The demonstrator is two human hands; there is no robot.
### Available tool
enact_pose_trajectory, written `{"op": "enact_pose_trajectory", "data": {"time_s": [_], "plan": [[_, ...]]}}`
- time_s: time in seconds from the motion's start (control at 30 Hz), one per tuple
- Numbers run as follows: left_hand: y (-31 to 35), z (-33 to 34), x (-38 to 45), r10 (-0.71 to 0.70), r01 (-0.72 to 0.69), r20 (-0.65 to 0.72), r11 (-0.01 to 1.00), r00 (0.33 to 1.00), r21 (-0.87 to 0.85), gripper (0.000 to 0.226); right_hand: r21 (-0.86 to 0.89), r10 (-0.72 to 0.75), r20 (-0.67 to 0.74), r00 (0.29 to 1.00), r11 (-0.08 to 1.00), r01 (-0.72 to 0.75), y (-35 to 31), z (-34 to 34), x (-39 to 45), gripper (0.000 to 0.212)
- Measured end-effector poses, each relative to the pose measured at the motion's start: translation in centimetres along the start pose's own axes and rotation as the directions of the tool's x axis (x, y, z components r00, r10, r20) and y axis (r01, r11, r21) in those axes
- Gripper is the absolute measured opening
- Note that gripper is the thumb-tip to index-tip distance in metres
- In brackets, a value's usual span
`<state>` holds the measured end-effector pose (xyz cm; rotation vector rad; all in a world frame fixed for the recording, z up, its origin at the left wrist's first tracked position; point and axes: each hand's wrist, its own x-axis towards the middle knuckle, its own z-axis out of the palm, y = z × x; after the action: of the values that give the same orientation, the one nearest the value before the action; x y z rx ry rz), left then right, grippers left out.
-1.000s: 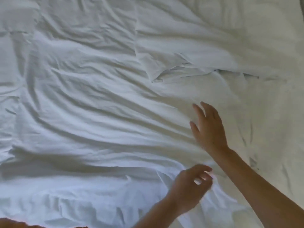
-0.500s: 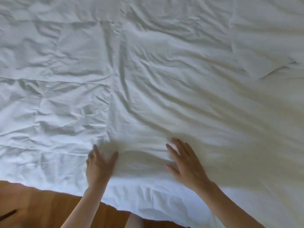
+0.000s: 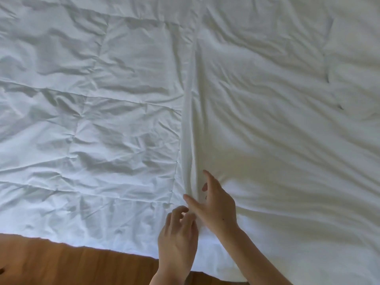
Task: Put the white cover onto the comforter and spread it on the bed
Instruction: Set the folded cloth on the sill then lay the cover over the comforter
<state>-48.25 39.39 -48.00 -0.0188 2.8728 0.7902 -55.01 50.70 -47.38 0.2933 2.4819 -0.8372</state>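
Observation:
The quilted white comforter [image 3: 92, 124] covers the left half of the bed. The smoother white cover [image 3: 277, 130] lies over its right half, and the cover's edge forms a long fold [image 3: 188, 120] running away from me. Both hands meet at the near end of that fold. My left hand [image 3: 177, 235] has its fingers curled on the cover's edge close to the bed's near side. My right hand [image 3: 216, 204] lies just right of it with straight, spread fingers, the forefinger pointing left across the fold.
A wooden floor [image 3: 61, 262] shows below the bed's near edge at the lower left. The bedding hangs slightly over that edge [image 3: 115, 246]. White fabric fills everything else in view.
The view has swung right along the bed. Both hands, flat and apart on the fabric half a second ago, have come together at the cover's edge, and the left fingers have curled.

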Motion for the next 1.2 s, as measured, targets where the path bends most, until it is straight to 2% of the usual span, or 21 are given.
{"op": "enact_pose_trajectory", "data": {"time_s": [0.1, 0.17, 0.23, 0.3, 0.37, 0.4, 0.47, 0.5, 0.57, 0.63, 0.73, 0.83, 0.93, 1.07, 1.2], "plan": [[-1.0, 0.9, -0.6, -0.145, 0.145, 0.027, 0.989, 0.989, -0.002, 0.033, -0.209, -0.015, 0.122, 0.992, 0.977, 0.041, -0.5, 1.0, 1.3, 0.059], [-1.5, 1.2, -0.8, -0.239, 0.239, 0.055, 0.971, 0.97, -0.002, 0.038, -0.199, -0.042, 0.109, 0.993, 0.978, 0.063, -0.5, 1.7, 1.6, 0.039], [-1.7, 1.3, -0.5, -0.257, 0.254, 0.085, 0.966, 0.963, 0.045, 0.031, -0.099, -0.057, 0.07, 0.996, 0.993, 0.064, -0.3, 1.8, 1.6, 0.007], [-1.4, 1.0, -0.3, -0.199, 0.19, 0.062, 0.974, 0.978, 0.126, 0.019, -0.013, -0.067, 0.015, 0.998, 0.998, 0.067, -0.1, 1.6, 1.2, 0.015], [-0.8, -0.1, 0.0, -0.059, 0.058, 0.003, 0.983, 0.998, 0.175, 0.006, 0.073, -0.058, -0.079, 0.995, 0.995, 0.064, 0.1, 0.9, 0.3, 0.015], [-0.3, -0.8, 0.1, 0.031, -0.029, -0.013, 0.987, 0.999, 0.16, 0.01, 0.119, -0.045, -0.117, 0.992, 0.991, 0.059, -0.1, 0.3, -0.2, 0.011], [1.2, -2.4, 0.2, 0.187, -0.187, -0.001, 0.982, 0.982, 0.018, 0.025, 0.205, -0.022, -0.177, 0.984, 0.977, 0.058, -0.7, -1.3, -1.5, 0.01], [2.1, -3.2, 0.2, 0.211, -0.207, 0.041, 0.975, 0.977, -0.081, 0.029, 0.238, -0.014, -0.201, 0.979, 0.969, 0.063, -1.2, -2.4, -2.3, 0.013], [4.6, -5.0, 0.1, 0.159, -0.113, 0.173, 0.962, 0.972, -0.248, 0.025, 0.265, -0.017, -0.235, 0.972, 0.961, 0.081, -2.3, -5.1, -4.4, 0.026], [7.5, -7.1, -0.1, 0.04, 0.095, 0.312, 0.909, 0.949, -0.405, 0.02, 0.249, -0.01, -0.217, 0.976, 0.966, 0.065, -3.0, -7.5, -6.9, 0.045], [11.5, -10.7, 0.1, -0.112, 0.374, 0.433, 0.717, 0.895, -0.588, 0.022, 0.221, 0.013, -0.185, 0.983, 0.975, 0.029, -3.4, -9.9, -10.4, 0.055], [15.0, -14.5, 0.9, -0.209, 0.555, 0.555, 0.596, 0.805, -0.581, 0.022, 0.23, 0.011, -0.191, 0.982, 0.973, 0.033, -3.2, -12.3, -13.5, 0.054], [17.7, -17.4, 1.6, -0.278, 0.694, 0.654, 0.471, 0.703, -0.545, 0.011, 0.202, -0.081, -0.184, 0.98, 0.972, 0.118, -2.8, -14.9, -16.0, 0.066], [20.1, -20.1, 3.2, -0.243, 0.782, 0.754, 0.337, 0.61, -0.524, 0.029, 0.131, -0.164, -0.132, 0.978, 0.975, 0.181, -2.5, -18.5, -17.3, 0.095], [23.0, -21.1, 4.4, -0.171, 0.82, 0.817, 0.292, 0.551, -0.492, 0.061, 0.159, -0.257, -0.196, 0.946, 0.944, 0.289, -1.1, -22.3, -18.4, 0.1]]}}
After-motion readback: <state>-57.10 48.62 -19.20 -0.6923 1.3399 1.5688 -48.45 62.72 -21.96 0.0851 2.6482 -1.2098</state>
